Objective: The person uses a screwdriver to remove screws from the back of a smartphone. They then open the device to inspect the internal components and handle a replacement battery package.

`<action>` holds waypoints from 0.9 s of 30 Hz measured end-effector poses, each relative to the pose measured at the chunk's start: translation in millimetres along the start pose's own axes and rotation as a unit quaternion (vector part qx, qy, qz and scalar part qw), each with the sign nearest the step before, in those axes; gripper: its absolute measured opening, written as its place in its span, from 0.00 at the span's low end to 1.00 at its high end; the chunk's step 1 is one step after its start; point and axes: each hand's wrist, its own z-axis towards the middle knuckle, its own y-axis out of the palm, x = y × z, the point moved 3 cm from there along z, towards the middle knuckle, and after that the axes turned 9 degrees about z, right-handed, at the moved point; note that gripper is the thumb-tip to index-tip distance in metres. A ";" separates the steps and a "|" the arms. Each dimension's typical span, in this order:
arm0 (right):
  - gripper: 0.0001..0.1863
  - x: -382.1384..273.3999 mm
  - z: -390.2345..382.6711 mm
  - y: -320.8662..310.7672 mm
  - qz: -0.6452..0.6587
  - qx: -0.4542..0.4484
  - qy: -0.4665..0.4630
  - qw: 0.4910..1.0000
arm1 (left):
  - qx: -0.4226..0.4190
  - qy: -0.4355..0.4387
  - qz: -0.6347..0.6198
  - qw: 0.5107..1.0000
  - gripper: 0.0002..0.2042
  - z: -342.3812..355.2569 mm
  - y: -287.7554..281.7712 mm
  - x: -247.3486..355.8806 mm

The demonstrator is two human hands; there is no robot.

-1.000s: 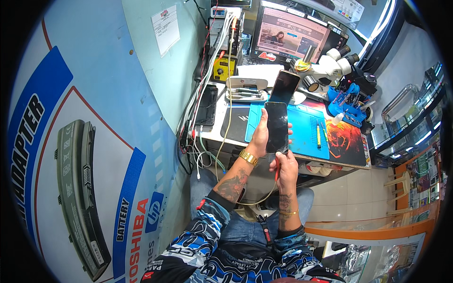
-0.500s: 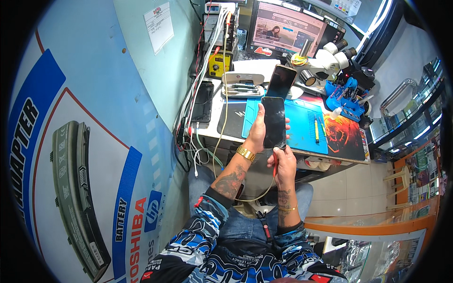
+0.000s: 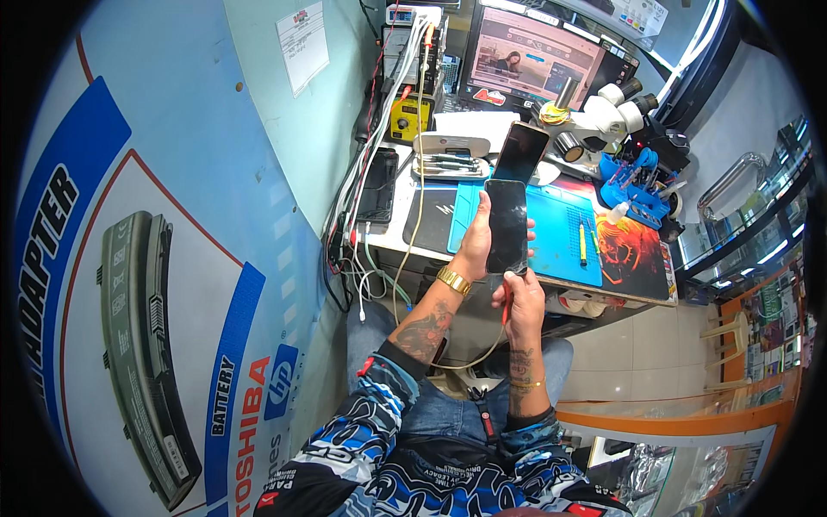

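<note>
My left hand point(image 3: 474, 241) holds a black smartphone point(image 3: 508, 224) upright, thumb along its left side and fingertips round its right edge. My right hand point(image 3: 525, 306) is closed on the red connector point(image 3: 506, 312) of a pale cable, at the phone's bottom end; whether it is plugged in, I cannot make out. A second dark phone point(image 3: 522, 151) leans upright just behind the held one. A blue work mat point(image 3: 560, 224) lies beyond my hands, with yellow-handled tools point(image 3: 583, 246) on it.
The desk holds a monitor point(image 3: 530, 56), a microscope point(image 3: 610, 116), a yellow bench device point(image 3: 407, 121), a tool case point(image 3: 448, 165), a blue tool holder point(image 3: 633, 189) and hanging cables point(image 3: 366, 215). A printed panel point(image 3: 233, 172) walls the left; stools point(image 3: 728, 349) and display cases point(image 3: 775, 319) are right.
The view has shifted slightly back and forth. My hands and the phone are nearly where they were, with only small movements.
</note>
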 end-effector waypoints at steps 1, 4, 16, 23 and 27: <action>0.06 -0.3 0.0 0.7 0.003 0.000 0.000 1.000 | -0.001 0.000 -0.002 1.000 0.41 0.1 0.0 0.2; 0.06 -0.5 0.1 0.8 0.002 -0.003 0.001 1.000 | -0.003 0.001 -0.006 1.000 0.41 0.1 -0.1 -0.1; 0.06 -0.8 0.0 0.6 -0.006 -0.003 0.002 1.000 | 0.000 0.007 0.003 1.000 0.40 0.1 -0.7 0.5; 0.08 1.1 0.8 -0.1 0.009 0.004 -0.001 1.000 | 0.004 0.005 0.002 1.000 0.41 -0.9 0.0 0.9; 0.05 0.4 0.1 1.3 0.001 0.004 0.001 1.000 | 0.010 -0.005 0.002 1.000 0.41 -1.7 0.8 1.7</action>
